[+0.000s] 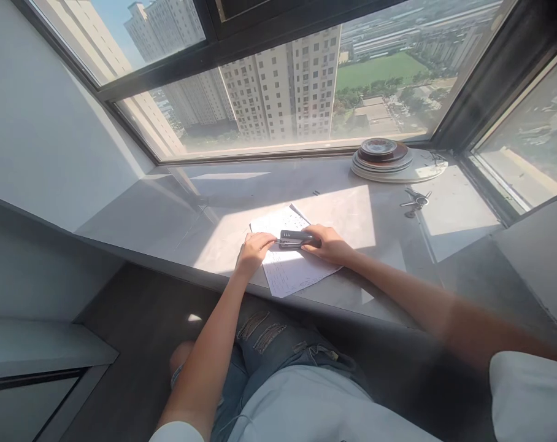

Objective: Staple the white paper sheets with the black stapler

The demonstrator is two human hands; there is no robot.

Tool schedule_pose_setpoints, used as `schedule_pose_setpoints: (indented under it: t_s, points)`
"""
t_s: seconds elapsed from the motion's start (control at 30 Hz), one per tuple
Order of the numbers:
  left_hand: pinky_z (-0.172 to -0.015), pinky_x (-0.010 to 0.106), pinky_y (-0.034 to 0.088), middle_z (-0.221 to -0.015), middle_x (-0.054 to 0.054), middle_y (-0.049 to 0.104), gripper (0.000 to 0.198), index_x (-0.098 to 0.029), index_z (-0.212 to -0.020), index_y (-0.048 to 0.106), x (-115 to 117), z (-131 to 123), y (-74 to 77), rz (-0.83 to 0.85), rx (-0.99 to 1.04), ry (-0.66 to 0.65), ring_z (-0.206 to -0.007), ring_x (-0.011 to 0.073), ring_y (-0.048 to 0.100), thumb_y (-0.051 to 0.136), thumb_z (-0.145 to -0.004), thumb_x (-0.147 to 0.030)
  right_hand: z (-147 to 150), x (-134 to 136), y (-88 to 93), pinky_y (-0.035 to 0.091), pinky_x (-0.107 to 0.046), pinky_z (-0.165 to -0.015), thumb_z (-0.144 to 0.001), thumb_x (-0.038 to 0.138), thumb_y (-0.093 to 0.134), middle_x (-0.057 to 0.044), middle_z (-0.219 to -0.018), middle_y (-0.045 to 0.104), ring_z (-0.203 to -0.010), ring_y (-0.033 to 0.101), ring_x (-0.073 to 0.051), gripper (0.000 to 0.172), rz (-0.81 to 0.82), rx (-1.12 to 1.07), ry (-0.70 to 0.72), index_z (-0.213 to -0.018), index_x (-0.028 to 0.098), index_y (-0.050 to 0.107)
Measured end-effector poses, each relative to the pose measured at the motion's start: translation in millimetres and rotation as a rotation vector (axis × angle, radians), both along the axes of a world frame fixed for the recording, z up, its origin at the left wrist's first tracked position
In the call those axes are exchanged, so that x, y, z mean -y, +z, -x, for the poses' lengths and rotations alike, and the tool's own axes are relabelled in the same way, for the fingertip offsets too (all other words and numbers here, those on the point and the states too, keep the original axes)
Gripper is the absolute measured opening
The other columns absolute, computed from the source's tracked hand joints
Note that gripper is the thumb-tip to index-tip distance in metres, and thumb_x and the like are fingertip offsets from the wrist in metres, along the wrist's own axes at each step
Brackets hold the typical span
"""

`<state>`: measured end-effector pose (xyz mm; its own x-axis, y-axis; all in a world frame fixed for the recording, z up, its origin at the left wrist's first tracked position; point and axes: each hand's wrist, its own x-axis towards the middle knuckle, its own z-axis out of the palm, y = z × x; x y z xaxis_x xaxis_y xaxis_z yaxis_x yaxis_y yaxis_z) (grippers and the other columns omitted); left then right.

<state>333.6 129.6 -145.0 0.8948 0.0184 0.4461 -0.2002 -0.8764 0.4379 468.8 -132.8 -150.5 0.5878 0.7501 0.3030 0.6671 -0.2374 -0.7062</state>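
A few white printed sheets of paper lie on the grey window ledge in front of me. A dark stapler rests across the paper's left edge. My right hand is closed over the stapler's rear end. My left hand sits at the paper's left edge beside the stapler's front tip, its fingers curled and pressing on the sheets.
A stack of plates stands at the back right of the ledge near the window. A bunch of keys lies in front of the plates. Below the ledge are my knees in torn jeans.
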Motion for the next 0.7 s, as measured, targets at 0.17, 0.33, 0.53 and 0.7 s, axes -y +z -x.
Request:
schedule_pose_setpoints:
  t_s: [0.17, 0.33, 0.53, 0.7]
  points:
    - [-0.106, 0.045, 0.051, -0.111, 0.005, 0.084, 0.018, -0.027, -0.107, 0.081, -2.5, -1.4, -3.2, 0.001, -0.001, 0.012, -0.109, 0.0235, 0.076, 0.065, -0.103, -0.02, -0.3, -0.8, 0.4, 0.057, -0.047, -0.091, -0.09, 0.035, 0.073, -0.01, -0.116, 0.076, -0.103, 0.069, -0.03, 0.034, -0.009, -0.011, 0.003, -0.122, 0.026, 0.075]
    - [-0.109, 0.046, 0.05, -0.113, 0.005, 0.084, 0.02, -0.026, -0.103, 0.081, -0.1, 1.3, -0.9, 0.028, -0.024, 0.009, -0.111, 0.023, 0.076, 0.063, -0.102, -0.019, -0.2, -1.0, 1.2, 0.057, -0.048, -0.094, -0.09, 0.033, 0.074, -0.01, -0.117, 0.076, -0.106, 0.069, -0.031, 0.033, -0.011, -0.03, 0.005, -0.122, 0.026, 0.074]
    - [-0.11, 0.046, 0.052, -0.112, 0.003, 0.084, 0.019, -0.024, -0.097, 0.078, 5.8, 4.8, 4.6, 0.046, -0.049, 0.083, -0.114, 0.0238, 0.074, 0.062, -0.095, -0.015, 0.9, -0.8, 2.5, 0.057, -0.05, -0.095, -0.091, 0.031, 0.074, -0.012, -0.118, 0.076, -0.108, 0.069, -0.031, 0.033, -0.004, -0.031, 0.01, -0.123, 0.022, 0.075]
    - [-0.104, 0.044, 0.058, -0.107, 0.003, 0.084, 0.019, -0.025, -0.096, 0.076, 8.7, 16.8, 7.7, 0.135, -0.06, 0.229, -0.107, 0.0231, 0.076, 0.059, -0.096, -0.017, 0.2, -1.2, 4.2, 0.058, -0.049, -0.093, -0.091, 0.031, 0.074, -0.011, -0.119, 0.076, -0.108, 0.069, -0.031, 0.032, 0.025, -0.04, 0.014, -0.123, 0.024, 0.074]
